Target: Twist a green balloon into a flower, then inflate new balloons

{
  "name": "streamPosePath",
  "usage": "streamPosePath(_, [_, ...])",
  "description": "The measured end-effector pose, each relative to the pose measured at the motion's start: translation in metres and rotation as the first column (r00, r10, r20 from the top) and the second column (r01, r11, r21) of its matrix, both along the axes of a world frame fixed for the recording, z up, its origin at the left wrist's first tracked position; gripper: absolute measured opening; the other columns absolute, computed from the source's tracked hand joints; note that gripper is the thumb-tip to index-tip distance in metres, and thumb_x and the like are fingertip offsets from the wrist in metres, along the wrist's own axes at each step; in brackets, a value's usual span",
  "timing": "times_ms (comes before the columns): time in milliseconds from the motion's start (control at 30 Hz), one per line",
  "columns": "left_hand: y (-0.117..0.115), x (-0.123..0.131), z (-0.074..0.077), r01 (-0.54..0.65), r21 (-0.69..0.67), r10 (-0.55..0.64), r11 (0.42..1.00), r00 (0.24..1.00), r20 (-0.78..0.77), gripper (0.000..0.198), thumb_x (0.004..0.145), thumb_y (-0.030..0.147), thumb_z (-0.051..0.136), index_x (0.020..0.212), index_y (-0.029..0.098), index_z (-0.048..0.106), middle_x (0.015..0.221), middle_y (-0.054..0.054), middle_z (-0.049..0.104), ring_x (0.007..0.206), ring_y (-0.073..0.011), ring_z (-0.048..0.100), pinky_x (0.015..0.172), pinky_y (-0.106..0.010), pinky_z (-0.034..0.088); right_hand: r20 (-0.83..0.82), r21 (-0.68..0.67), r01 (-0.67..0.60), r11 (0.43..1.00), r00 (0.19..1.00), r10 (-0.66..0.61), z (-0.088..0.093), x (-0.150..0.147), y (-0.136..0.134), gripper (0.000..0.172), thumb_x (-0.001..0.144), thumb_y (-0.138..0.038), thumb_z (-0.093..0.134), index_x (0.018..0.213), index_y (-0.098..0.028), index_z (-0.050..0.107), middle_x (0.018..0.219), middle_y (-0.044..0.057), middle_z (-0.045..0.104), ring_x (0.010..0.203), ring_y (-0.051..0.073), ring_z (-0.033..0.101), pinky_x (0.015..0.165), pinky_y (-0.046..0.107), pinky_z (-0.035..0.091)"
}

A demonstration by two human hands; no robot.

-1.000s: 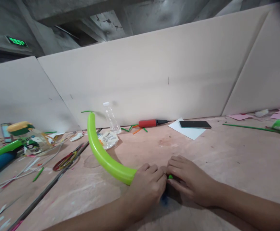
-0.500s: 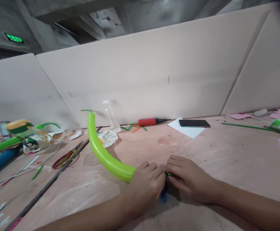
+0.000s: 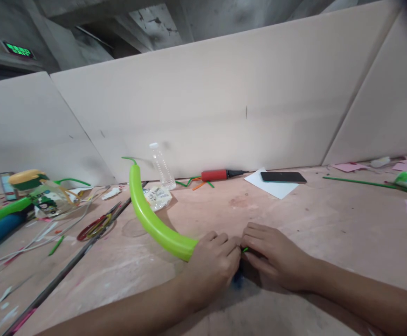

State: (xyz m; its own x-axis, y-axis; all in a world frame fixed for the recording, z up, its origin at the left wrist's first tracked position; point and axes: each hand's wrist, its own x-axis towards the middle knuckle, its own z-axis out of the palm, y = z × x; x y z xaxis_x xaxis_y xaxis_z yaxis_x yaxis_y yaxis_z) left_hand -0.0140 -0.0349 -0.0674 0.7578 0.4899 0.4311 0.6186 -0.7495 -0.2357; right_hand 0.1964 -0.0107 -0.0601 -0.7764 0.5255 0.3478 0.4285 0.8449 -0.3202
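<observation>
A long, inflated lime-green modelling balloon [image 3: 154,229] curves up and away to the left, its thin uninflated tail at the far tip. My left hand [image 3: 213,266] is closed around the near end of it. Fingers of my right hand [image 3: 273,254] are pinched against those of the left, and a small bit of green balloon neck [image 3: 245,249] shows between them. What exactly the fingertips do there is mostly hidden.
Along the back lie a clear bottle [image 3: 162,168], a red hand pump [image 3: 214,175] and a phone [image 3: 283,177] on white paper [image 3: 271,189]. To the left are scissors [image 3: 96,226], a plastic jar [image 3: 51,198] and a blue tube [image 3: 0,233]. A white panel [image 3: 203,107] stands behind.
The hands keep nearly the same hold, with slight finger movement at the balloon's end. The balloon's far tip has shifted a little to the right, and the view has moved slightly.
</observation>
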Motion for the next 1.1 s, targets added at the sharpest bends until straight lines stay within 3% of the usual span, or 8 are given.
streamPosePath(533, [0.0,0.0,0.0,0.006,0.012,-0.006,1.0,1.0,0.014,0.014,0.094,0.016,0.059,0.081,0.019,0.056,0.084,-0.001,0.066,0.073,-0.0187,0.055,0.062,-0.037,0.035,0.006,0.013,-0.002,1.0,1.0,0.002,0.003,0.0,-0.002,0.015,0.098,-0.018,0.048,0.088,-0.018,0.058,0.088,0.007,0.062,0.084,0.021,0.051,0.075,0.036,0.042])
streamPosePath(833, [-0.001,0.0,-0.001,-0.002,0.007,0.002,1.0,1.0,0.006,0.018,0.096,0.017,0.055,0.078,0.019,0.054,0.078,-0.001,0.065,0.072,-0.0189,0.057,0.063,-0.036,0.036,0.003,0.152,0.0,0.988,1.0,0.0,-0.005,0.003,0.001,0.024,0.103,-0.022,0.044,0.085,-0.019,0.06,0.083,0.005,0.061,0.079,0.019,0.05,0.071,0.033,0.038])
streamPosePath(1000, [-0.002,0.001,0.011,-0.136,-0.092,0.128,0.987,0.988,-0.082,0.013,0.096,0.031,0.06,0.097,0.018,0.057,0.09,-0.004,0.069,0.08,-0.022,0.064,0.067,-0.036,0.042,-0.099,0.187,0.114,0.976,0.99,-0.097,-0.002,0.01,0.0,0.028,0.101,-0.02,0.043,0.075,-0.02,0.054,0.073,0.002,0.056,0.069,0.017,0.05,0.065,0.031,0.036])
streamPosePath(1100, [-0.002,-0.014,0.023,-0.276,-0.156,0.251,0.949,0.955,-0.16,0.034,0.091,0.039,0.068,0.114,0.017,0.054,0.1,-0.007,0.071,0.085,-0.0246,0.068,0.069,-0.036,0.046,-0.194,0.083,0.259,0.962,0.951,-0.24,0.001,0.029,0.001,0.026,0.096,-0.021,0.047,0.07,-0.022,0.05,0.066,-0.001,0.053,0.061,0.015,0.05,0.059,0.028,0.035])
